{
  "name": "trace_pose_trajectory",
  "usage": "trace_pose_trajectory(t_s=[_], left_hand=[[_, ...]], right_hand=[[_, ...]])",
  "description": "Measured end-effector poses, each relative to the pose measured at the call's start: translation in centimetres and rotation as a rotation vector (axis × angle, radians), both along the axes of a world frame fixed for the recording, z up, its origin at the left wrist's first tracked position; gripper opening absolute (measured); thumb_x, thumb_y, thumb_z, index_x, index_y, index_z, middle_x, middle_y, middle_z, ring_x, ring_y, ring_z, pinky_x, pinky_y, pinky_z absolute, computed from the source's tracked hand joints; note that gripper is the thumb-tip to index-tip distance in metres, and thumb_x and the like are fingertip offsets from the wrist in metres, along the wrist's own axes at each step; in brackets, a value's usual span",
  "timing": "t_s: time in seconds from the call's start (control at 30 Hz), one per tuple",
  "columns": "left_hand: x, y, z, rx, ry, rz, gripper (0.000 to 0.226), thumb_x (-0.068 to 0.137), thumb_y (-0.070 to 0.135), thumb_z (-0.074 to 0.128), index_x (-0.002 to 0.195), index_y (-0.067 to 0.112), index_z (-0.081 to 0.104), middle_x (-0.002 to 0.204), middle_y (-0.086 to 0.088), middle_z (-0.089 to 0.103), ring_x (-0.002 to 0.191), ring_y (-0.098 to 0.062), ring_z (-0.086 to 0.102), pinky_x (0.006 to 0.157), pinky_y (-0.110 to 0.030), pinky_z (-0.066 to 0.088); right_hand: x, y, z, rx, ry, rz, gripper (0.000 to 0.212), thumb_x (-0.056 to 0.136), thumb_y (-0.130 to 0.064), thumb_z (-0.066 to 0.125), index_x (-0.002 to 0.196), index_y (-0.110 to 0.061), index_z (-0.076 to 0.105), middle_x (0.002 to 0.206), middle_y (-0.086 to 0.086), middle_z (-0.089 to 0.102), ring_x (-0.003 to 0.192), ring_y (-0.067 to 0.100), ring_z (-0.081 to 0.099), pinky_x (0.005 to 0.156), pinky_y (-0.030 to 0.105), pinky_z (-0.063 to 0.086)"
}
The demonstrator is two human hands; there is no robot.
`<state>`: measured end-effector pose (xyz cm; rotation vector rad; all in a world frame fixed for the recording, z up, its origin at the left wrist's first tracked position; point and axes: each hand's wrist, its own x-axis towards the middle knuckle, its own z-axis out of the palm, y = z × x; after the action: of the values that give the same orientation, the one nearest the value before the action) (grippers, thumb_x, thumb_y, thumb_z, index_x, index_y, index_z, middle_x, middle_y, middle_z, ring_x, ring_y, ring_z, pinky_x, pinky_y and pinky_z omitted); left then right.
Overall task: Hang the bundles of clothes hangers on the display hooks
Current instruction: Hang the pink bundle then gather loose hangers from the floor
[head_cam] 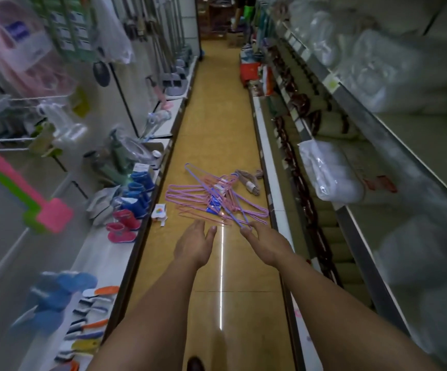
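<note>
Several bundles of thin pink and purple wire clothes hangers [211, 199] lie in a loose pile on the yellow aisle floor, some with blue and white paper labels. My left hand [194, 243] reaches down just short of the pile's near edge, fingers apart and holding nothing. My right hand [264, 241] is at the pile's near right corner, its fingertips pinching the end of a purple hanger. White display hooks [8, 141] jut out from the left wall panel at upper left.
Shelves line both sides of the narrow aisle. Small blue and pink boots [128, 210] and brushes [88, 317] sit on the low left shelf. A small white box [159, 212] and a coiled rope [249, 182] lie by the pile. Bagged goods fill the right shelves. A person stands far down the aisle.
</note>
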<state>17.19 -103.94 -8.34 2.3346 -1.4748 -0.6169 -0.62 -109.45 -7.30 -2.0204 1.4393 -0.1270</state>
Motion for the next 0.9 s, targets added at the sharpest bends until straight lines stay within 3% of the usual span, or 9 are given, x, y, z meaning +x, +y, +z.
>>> trace_pose_trajectory(t_s=[0.27, 0.67, 0.9], left_hand=[[0.9, -8.2, -1.2, -0.017, 0.025, -0.079, 0.052, 0.100, 0.045, 0.031, 0.139, 0.012, 0.041, 0.145, -0.006, 0.043, 0.132, -0.023, 0.041, 0.102, -0.035, 0.035], [9.3, -22.7, -1.2, -0.058, 0.067, -0.142, 0.048, 0.099, 0.046, 0.032, 0.133, 0.014, 0.047, 0.136, -0.005, 0.049, 0.125, -0.025, 0.046, 0.098, -0.039, 0.040], [13.6, -28.0, -3.4, -0.016, 0.058, -0.167, 0.058, 0.099, 0.052, 0.028, 0.142, 0.015, 0.039, 0.147, -0.003, 0.041, 0.133, -0.022, 0.040, 0.105, -0.039, 0.037]], right_hand=[[0.3, -6.6, -0.6, 0.018, 0.013, -0.069, 0.062, 0.096, -0.060, 0.029, 0.145, -0.023, 0.036, 0.145, 0.004, 0.045, 0.129, 0.023, 0.046, 0.097, 0.037, 0.041], [8.4, -19.1, 1.3, -0.017, 0.046, -0.154, 0.059, 0.098, -0.056, 0.029, 0.146, -0.022, 0.034, 0.147, 0.003, 0.041, 0.132, 0.022, 0.043, 0.100, 0.035, 0.038], [11.3, -25.0, -1.2, 0.034, 0.067, -0.194, 0.062, 0.096, -0.059, 0.029, 0.146, -0.022, 0.033, 0.147, 0.003, 0.042, 0.130, 0.022, 0.044, 0.099, 0.037, 0.040]])
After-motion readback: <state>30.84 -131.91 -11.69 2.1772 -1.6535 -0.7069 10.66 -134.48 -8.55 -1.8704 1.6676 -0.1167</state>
